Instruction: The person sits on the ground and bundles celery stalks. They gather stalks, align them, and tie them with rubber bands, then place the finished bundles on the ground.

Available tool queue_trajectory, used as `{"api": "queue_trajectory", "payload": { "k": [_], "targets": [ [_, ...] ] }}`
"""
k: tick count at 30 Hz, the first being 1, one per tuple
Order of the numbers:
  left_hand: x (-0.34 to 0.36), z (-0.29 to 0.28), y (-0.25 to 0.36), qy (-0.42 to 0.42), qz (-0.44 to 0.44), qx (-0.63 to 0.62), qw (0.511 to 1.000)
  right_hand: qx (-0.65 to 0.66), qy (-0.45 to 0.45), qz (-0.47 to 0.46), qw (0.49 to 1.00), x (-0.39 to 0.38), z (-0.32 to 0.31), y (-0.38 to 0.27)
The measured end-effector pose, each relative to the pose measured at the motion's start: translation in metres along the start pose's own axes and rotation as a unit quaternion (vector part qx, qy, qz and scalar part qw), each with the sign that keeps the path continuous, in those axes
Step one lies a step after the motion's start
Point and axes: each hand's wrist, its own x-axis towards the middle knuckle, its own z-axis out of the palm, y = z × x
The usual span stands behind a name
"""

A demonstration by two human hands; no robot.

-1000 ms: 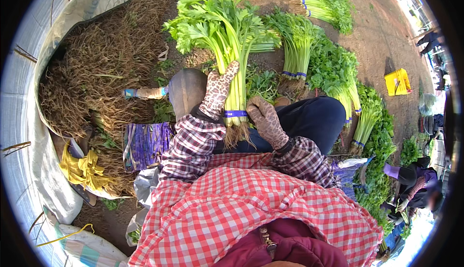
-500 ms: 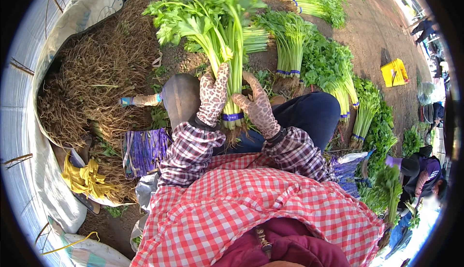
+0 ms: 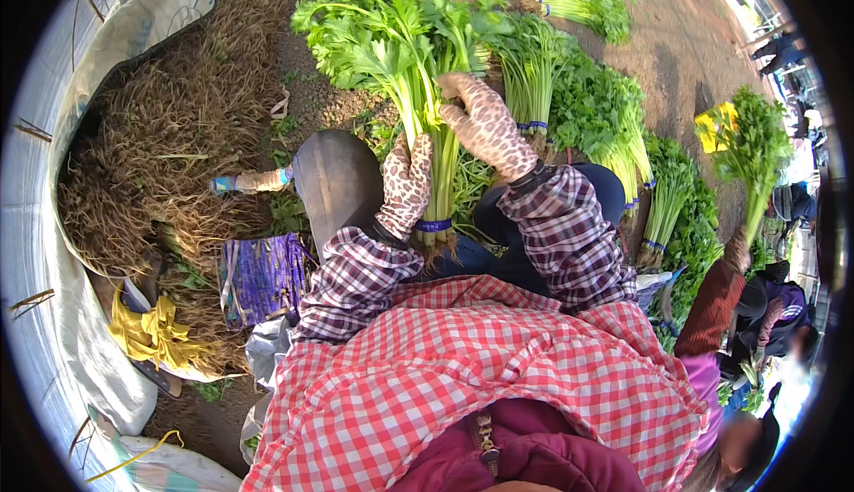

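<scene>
A leafy celery bunch (image 3: 391,60) stands upright in front of me, roots down, with a blue band (image 3: 434,225) around its lower stalks. My left hand (image 3: 407,188), in a spotted glove, grips the left side of the stalks above the band. Higher up, my right hand (image 3: 489,127), gloved alike, curls its fingers and thumb against the right side of the bunch, just below the leaves. Part of its grip is hidden by foliage. Left of the bunch is a broad, dark, rounded piece (image 3: 336,181) meeting a taped handle (image 3: 253,182).
Cut roots (image 3: 169,127) are heaped at left. Purple ties (image 3: 264,278) and yellow cloth (image 3: 156,327) lie nearer me. Banded celery bunches (image 3: 534,74) line the right side, with a yellow container (image 3: 713,127) beyond. A co-worker's arm (image 3: 716,305) at right raises another celery bunch (image 3: 754,154).
My right hand has moved up the stalks from near the band to below the leaves. My left hand keeps its grip. At right, a co-worker's arm has lifted a celery bunch into fuller view.
</scene>
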Motion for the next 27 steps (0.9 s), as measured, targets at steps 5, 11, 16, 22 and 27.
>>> {"api": "queue_trajectory", "payload": {
  "k": [5,11,16,22,27],
  "targets": [
    [-0.001,0.002,0.001,-0.016,0.017,-0.009,1.0,0.099,-0.021,0.033,0.994,-0.006,0.004,0.004],
    [-0.005,0.001,-0.004,-0.028,-0.016,-0.002,0.999,0.059,-0.065,0.003,0.996,-0.011,0.002,0.002],
    [-0.004,0.001,-0.015,-0.018,-0.014,-0.031,0.999,-0.085,-0.055,0.02,0.995,-0.012,0.001,-0.001],
    [-0.005,0.004,-0.011,0.013,-0.067,-0.11,0.992,-0.007,0.086,0.003,0.996,-0.026,0.011,0.002],
    [0.0,0.003,-0.015,0.022,-0.111,-0.268,0.957,0.069,0.169,0.046,0.982,-0.037,0.019,-0.008]
  ]
}}
